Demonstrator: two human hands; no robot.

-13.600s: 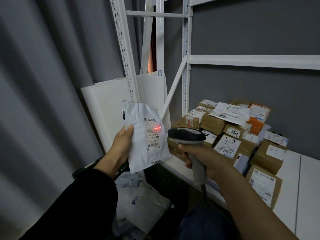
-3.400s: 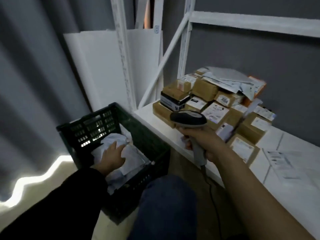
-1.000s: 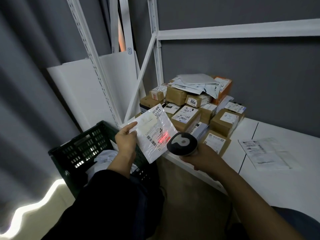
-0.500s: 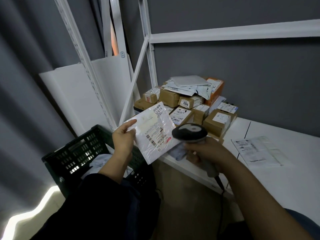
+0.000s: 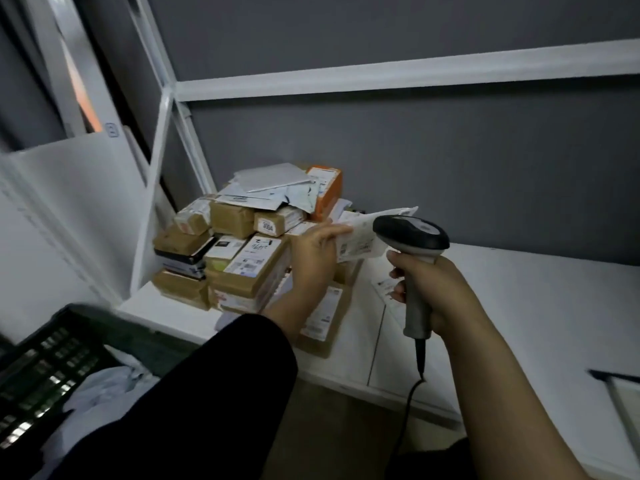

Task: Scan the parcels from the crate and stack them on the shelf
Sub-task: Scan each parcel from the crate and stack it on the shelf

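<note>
- Parcel (image 5: 360,239): flat white mailer, held in the air just right of the pile (image 5: 252,261), over the shelf (image 5: 536,299); not set down yet.
- left hand (image 5: 317,252) grip: thumb + fingers pinching parcel's near-left end. Long axis runs from the grip off to the right, slightly up.
- right hand (image 5: 427,289) grip: wrapped round scanner (image 5: 410,233) handle.
- Key relation: pile top is up-left of the left grip, bare shelf is right of pile & lower. Left hand is nearer the pile, so it prob. places alone.
- Hidden: parcel's right part is behind the scanner head. Label blurred, unreadable. No beam seen, can't tell if scanned.
- crate (image 5: 52,344): below-left of pile, cut off by frame edge, partly behind sleeve (image 5: 207,393). White bags inside, count unclear.
</note>
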